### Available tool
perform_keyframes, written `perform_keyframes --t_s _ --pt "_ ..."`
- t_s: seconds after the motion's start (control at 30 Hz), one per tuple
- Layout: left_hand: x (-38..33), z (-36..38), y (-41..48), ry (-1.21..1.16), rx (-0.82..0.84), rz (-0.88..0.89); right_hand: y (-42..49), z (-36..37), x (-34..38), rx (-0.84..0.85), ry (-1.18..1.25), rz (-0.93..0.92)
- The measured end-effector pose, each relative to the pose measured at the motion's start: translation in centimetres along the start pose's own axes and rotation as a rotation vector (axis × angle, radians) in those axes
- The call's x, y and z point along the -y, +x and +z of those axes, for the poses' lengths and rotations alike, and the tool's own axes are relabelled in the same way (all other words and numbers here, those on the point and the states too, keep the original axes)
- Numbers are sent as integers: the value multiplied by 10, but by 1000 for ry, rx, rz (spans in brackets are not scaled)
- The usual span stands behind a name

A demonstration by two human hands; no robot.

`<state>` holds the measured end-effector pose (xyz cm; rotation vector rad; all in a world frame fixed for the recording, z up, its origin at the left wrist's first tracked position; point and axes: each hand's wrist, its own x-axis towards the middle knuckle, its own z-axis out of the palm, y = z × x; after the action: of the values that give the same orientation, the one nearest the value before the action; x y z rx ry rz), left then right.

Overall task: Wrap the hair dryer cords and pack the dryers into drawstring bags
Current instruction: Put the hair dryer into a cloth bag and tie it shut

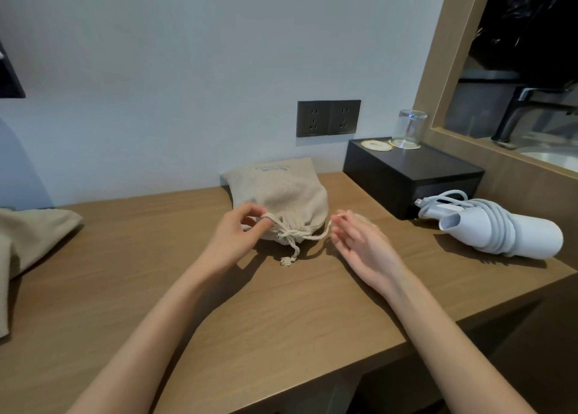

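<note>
1. Head view: step in hand looks like cinching the drawstring bag [281,188], which sits mid-desk [250,304] nr the wall, bulging, neck puckered tight. Prob. a dryer inside already, not visible
2. Left hand [240,235] pinches a loop of the drawstring [297,233] betw. thumb & forefinger, just left of the neck
3. Right hand [359,241] is on the other side, fingers nearly straight & slightly apart. The drawstring runs up to its fingertips, but it's blurred there, so can't tell if pinched or just draped
4. Next move, I reckon: drop the string & reach right for the white hair dryer [525,235]. It lies on its side by the black box [406,176], power cord [497,226] wound round its body. It needs an empty bag, opened wide first; the beige cloth [34,235] at far left edge may be one
5. Count: 1 full bag, 1 beige cloth (poss. 2nd bag), 1 dryer in view, 1 box, 1 upturned glass [409,129], 2 coasters [376,145], 2 wall sockets [328,118]
</note>
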<state>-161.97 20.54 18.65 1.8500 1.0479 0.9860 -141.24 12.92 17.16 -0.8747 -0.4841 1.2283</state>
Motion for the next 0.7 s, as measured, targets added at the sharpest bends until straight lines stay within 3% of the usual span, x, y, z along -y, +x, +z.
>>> perform_keyframes --t_s 0.1,0.2,0.3,0.37,0.43,0.6,0.7 --pt "-1 6 -1 -292 58 -163 -1 2 -12 108 -300 4" --pt "3 7 0 -406 99 -250 -1 4 -27 67 -553 -145" --pt "0 9 -1 -490 136 -260 1 5 -31 -148 -677 -316" --pt "0 9 2 -473 159 -215 0 5 -30 -332 -627 -327" --pt "0 7 2 -494 164 -204 -2 2 -30 -400 -639 -347" --pt "-6 10 2 -530 158 -212 -6 1 -37 -169 -1049 -523" --pt "-5 11 1 -555 174 -234 -9 5 -43 -37 -1265 -455"
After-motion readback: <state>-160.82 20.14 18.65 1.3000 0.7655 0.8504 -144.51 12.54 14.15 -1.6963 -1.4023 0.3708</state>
